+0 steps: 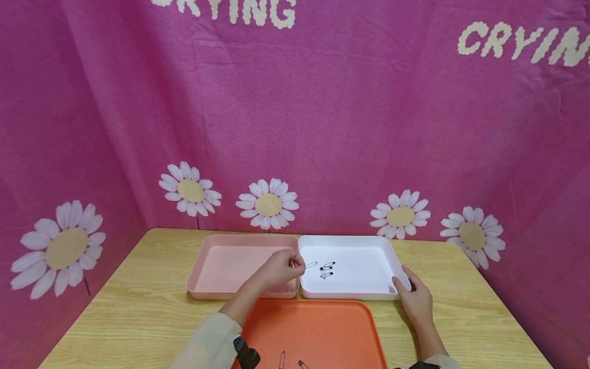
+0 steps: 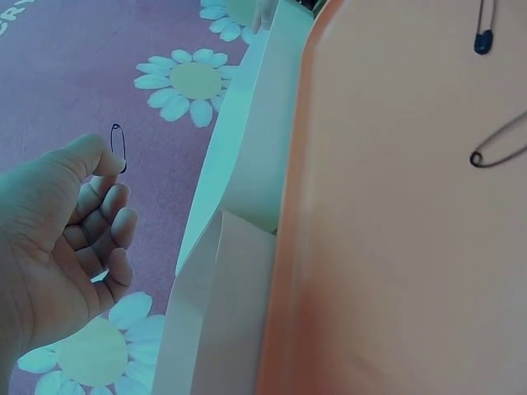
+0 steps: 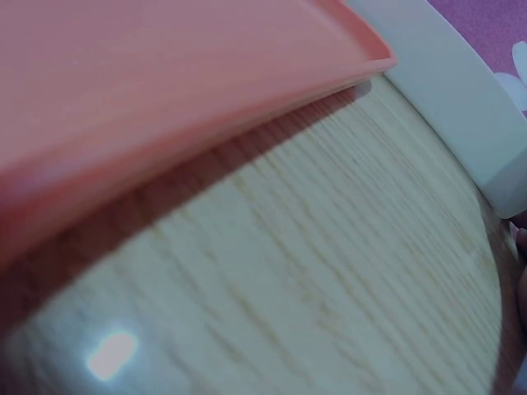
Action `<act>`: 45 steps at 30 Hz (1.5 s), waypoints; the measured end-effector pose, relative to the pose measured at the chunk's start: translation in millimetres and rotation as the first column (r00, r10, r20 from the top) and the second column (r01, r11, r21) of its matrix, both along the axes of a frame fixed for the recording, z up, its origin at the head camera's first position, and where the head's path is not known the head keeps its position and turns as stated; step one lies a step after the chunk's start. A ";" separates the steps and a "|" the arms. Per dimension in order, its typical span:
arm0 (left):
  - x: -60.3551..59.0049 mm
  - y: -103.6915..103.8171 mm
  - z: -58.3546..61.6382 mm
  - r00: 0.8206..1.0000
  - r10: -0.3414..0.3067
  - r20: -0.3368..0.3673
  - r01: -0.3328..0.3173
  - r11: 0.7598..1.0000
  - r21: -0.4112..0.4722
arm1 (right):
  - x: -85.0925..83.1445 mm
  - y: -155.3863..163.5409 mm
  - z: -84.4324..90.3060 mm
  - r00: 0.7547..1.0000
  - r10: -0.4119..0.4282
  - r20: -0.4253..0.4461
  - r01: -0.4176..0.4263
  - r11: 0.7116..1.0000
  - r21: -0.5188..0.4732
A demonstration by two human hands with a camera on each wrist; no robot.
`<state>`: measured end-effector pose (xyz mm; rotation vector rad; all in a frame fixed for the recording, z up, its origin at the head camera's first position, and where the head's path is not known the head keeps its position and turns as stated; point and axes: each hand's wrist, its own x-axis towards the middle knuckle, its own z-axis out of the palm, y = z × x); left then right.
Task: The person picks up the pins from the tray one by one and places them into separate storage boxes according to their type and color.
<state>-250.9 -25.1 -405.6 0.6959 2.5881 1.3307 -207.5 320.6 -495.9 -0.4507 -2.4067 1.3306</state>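
Observation:
Between thumb and index finger, my left hand (image 1: 281, 267) pinches a safety pin (image 2: 123, 154) with a dark head. In the head view that hand is over the seam between the pink tray (image 1: 226, 266) and the white tray (image 1: 364, 259), the pin pointing toward the white one. Several black-headed safety pins (image 1: 327, 274) lie inside the white tray, left of its middle. My right hand (image 1: 417, 297) holds the white tray's front right corner, thumb at the rim and fingers along the outer side. Only a sliver of it shows in the right wrist view.
An orange tray (image 1: 318, 328) sits in front of the other two, with safety pins (image 1: 302, 364) on its near part. All three trays rest on a wooden table (image 1: 470, 318). A magenta curtain (image 1: 322, 128) with daisies hangs behind and at both sides.

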 end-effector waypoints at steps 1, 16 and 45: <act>-1.1 1.1 -0.4 1.000 0.001 0.003 -0.001 1.000 0.002 | 0.1 0.2 -0.4 1.000 -0.004 0.003 0.004 1.000 0.002; -12.5 15.9 -6.2 1.000 0.026 0.013 -0.026 1.000 0.017 | -0.8 -0.5 -0.6 1.000 -0.014 -0.019 0.015 1.000 0.016; -16.4 44.6 -12.5 0.998 0.053 -0.013 -0.053 0.998 0.023 | -1.5 -0.6 -1.6 1.000 -0.022 0.004 0.022 1.000 0.009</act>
